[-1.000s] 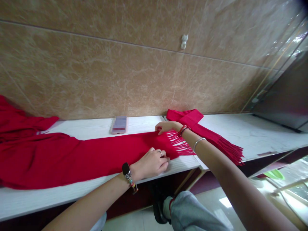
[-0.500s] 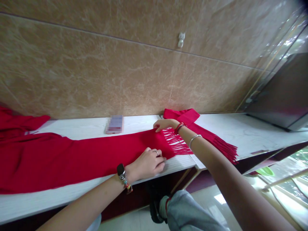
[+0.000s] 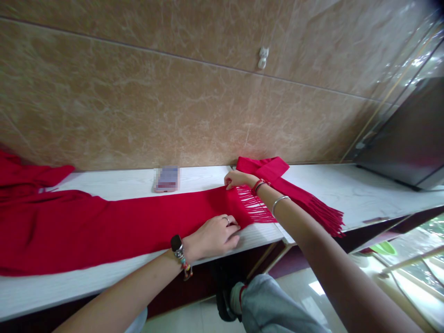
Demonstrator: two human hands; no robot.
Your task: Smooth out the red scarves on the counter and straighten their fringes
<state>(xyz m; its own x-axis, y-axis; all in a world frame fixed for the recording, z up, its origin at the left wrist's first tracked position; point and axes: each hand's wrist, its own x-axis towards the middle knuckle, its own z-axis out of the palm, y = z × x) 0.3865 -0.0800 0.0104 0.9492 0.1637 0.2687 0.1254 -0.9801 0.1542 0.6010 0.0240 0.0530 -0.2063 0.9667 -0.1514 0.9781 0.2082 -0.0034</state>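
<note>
A long red scarf [image 3: 138, 222] lies spread along the white tabletop, its fringe [image 3: 255, 206] pointing right. At the far edge close to the fringe, my right hand [image 3: 239, 179] pinches the cloth between thumb and fingers. My left hand [image 3: 215, 236], with a ring and a watch on the wrist, is on the near edge; its bent fingers grip the cloth there, with the fingertips partly hidden. Beyond my right wrist sits a second red scarf [image 3: 277, 171], folded over itself with its fringe toward the front edge.
A phone [image 3: 167, 179] lies behind the scarf near the marble wall [image 3: 138, 115]. More bunched red cloth [image 3: 31, 175] is at the far left. A dark grey box-like appliance [image 3: 405, 134] stands on the right end of the white tabletop [image 3: 333, 185]. A small white cat-shaped hook [image 3: 263, 58] is on the wall.
Both hands stay on the scarf's edges with hardly any movement. The whole view has shifted very slightly.
</note>
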